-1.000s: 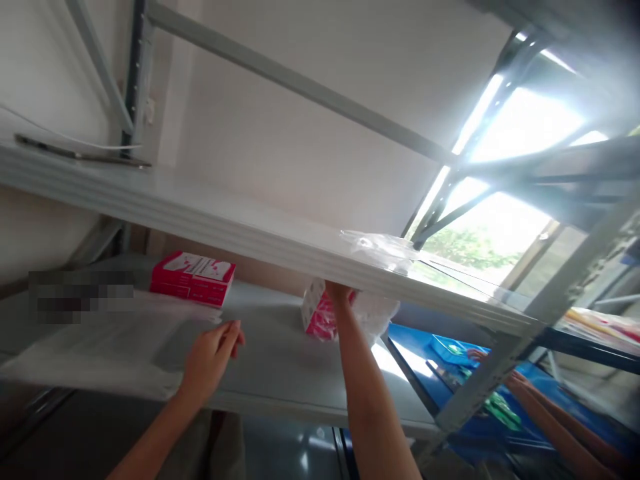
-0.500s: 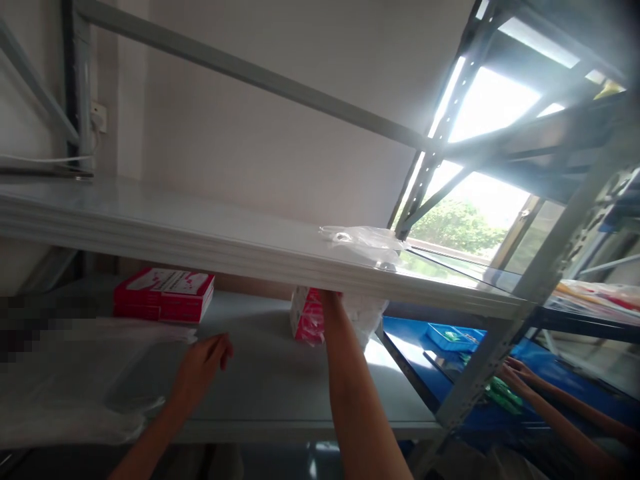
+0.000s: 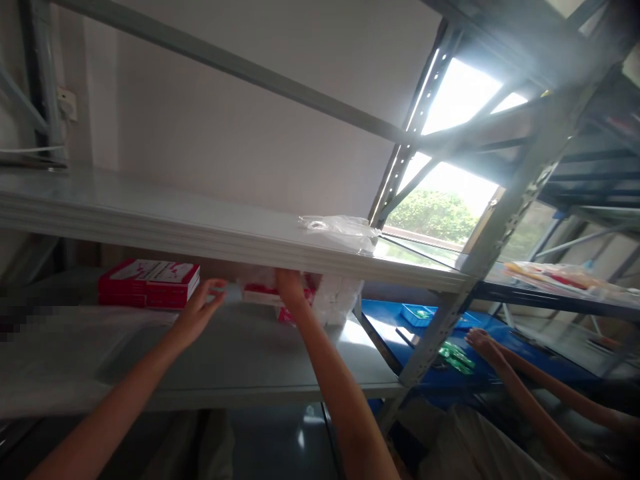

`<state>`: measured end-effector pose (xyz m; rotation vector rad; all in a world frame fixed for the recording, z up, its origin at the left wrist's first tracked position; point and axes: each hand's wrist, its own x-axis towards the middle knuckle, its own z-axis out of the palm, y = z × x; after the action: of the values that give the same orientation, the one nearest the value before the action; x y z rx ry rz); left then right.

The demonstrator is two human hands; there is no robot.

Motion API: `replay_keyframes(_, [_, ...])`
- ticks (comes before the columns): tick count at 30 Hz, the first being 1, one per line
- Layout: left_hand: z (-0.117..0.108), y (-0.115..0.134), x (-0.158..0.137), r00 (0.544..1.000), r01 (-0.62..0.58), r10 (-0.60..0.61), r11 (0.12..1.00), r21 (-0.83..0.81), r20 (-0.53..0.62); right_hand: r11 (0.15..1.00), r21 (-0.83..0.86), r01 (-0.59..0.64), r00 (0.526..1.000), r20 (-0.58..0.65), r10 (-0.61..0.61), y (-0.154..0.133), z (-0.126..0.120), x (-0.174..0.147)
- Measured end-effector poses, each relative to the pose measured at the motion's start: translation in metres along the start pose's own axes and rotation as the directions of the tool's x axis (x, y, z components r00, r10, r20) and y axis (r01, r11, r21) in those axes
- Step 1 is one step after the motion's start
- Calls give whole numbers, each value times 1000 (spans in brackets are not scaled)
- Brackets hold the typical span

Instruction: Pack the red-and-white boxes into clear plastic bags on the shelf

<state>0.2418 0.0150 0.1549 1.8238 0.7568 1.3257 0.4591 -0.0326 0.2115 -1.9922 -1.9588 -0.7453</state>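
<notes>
- So, biggest thing is the grey metal rack (image 3: 235,247), upper shelf cutting across the view w/ a lower shelf (image 3: 240,360) under it.
- Window (image 3: 440,203), R side, greenery outside.
- Blue table (image 3: 385,320) past the rack post; co-worker's hands (image 3: 480,340) are over it, near a green bundle (image 3: 457,358) & a blue tray (image 3: 417,315).
- Clear plastic sheeting (image 3: 60,360) on the lower shelf, L end.
- Stacked red boxes (image 3: 150,283) behind the sheeting, pale panels on top.
- Clear plastic bag (image 3: 340,227) lying on the upper shelf.
- L hand (image 3: 200,310): fingers loosely curved, thumb apart, nothing in it, just beside the stack's R end; can't tell if touching.
- R hand (image 3: 290,287): reaching under the upper shelf, up against a red-and-white box (image 3: 260,295) on its L; fingers blurry/partly hidden, can't tell how far open or if it's got a grip.
- Wall socket (image 3: 67,103), far L.
</notes>
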Motion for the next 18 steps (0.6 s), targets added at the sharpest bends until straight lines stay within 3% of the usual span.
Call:
replay_keyframes(3, [16,-7,10,994,-78,75,996,38,75,997,54,50,998,35,-52,-34,18,-26])
replay_keyframes(6, [31,-31,2,961,5,9,999,-47,277,990,121,78,992,87,-89,-64,39,-53])
replay_keyframes(8, [36,-51,-10,937,15,2,999,-45,348,984,170,59,992,100,-77,-76,51,-67])
replay_keyframes(12, [38,-78,-25,938,-72,29,991,113,345,967,255,-19,993,118,-12,-82,63,-82])
replay_keyframes(15, [33,-83,-26,938,-177,100,961,212,331,948,314,-59,993,118,23,-77,64,-85])
replay_keyframes(18, [19,-81,-23,950,-174,82,941,291,302,901,405,-157,987,101,126,-65,62,-91])
